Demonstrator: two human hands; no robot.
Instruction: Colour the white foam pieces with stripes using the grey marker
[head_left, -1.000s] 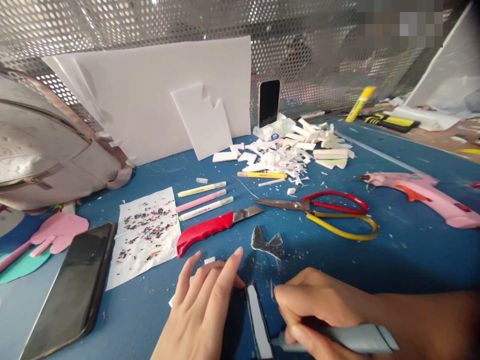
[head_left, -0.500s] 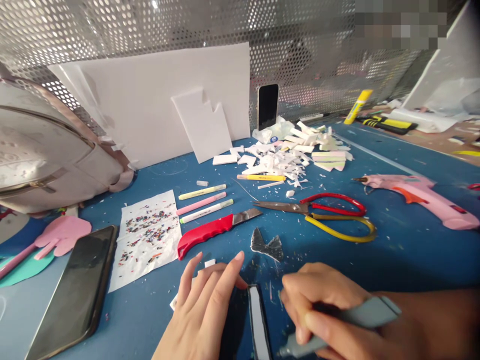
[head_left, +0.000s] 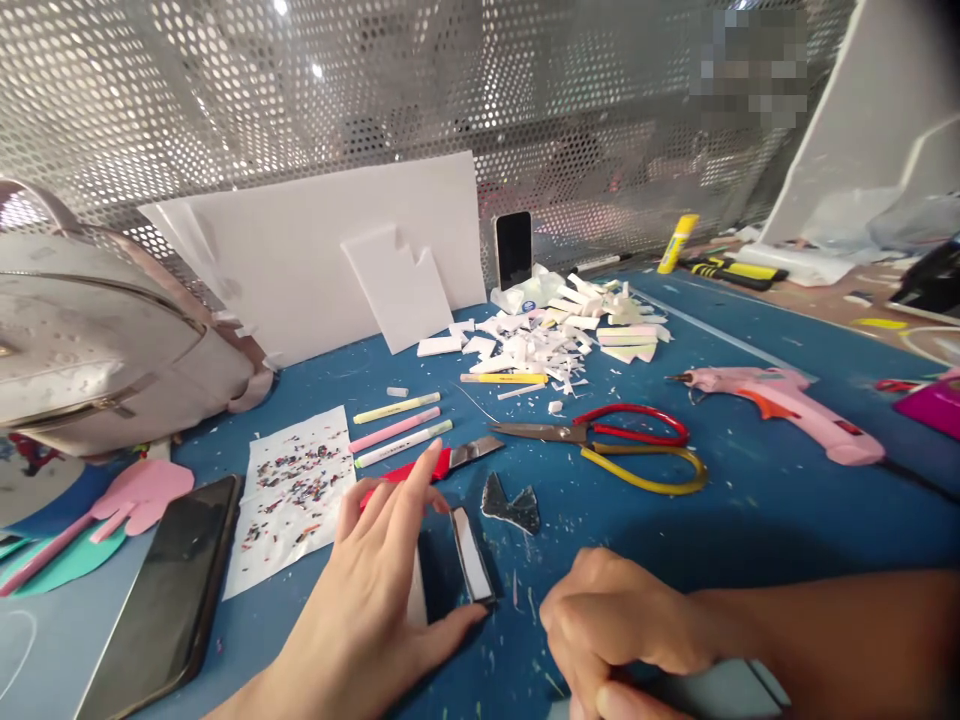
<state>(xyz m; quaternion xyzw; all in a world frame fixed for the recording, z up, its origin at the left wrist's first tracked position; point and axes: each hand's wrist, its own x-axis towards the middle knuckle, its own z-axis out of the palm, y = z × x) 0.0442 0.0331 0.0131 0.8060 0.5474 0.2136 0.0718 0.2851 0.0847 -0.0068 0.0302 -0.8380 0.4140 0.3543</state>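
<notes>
A small white strip with black edges (head_left: pixel 472 561) lies between the thumb and fingers of my left hand (head_left: pixel 384 575). The thumb is at its near end and a fingertip at its far end. Under that palm, part of another pale piece (head_left: pixel 417 592) shows. My right hand (head_left: pixel 611 625) is wrapped round a grey-blue marker (head_left: pixel 731 690) at the bottom edge; its tip is hidden or out of view. Just beyond the strip lies a black bow-shaped piece (head_left: pixel 511 504). A red-handled knife (head_left: pixel 444 464) is partly covered by my left fingers.
Scissors (head_left: pixel 581 434), slim pens (head_left: pixel 397 427) and a pile of white scraps (head_left: pixel 540 335) lie ahead. A pink glue gun (head_left: pixel 787 400) is to the right. On the left are a phone (head_left: pixel 161 590), a speckled paper sheet (head_left: pixel 292 490) and a backpack (head_left: pixel 105 330).
The strip has moved away from me and to the left. My left thumb has come to its near end, so the hand now spans it. The marker has dropped lower, partly out of view.
</notes>
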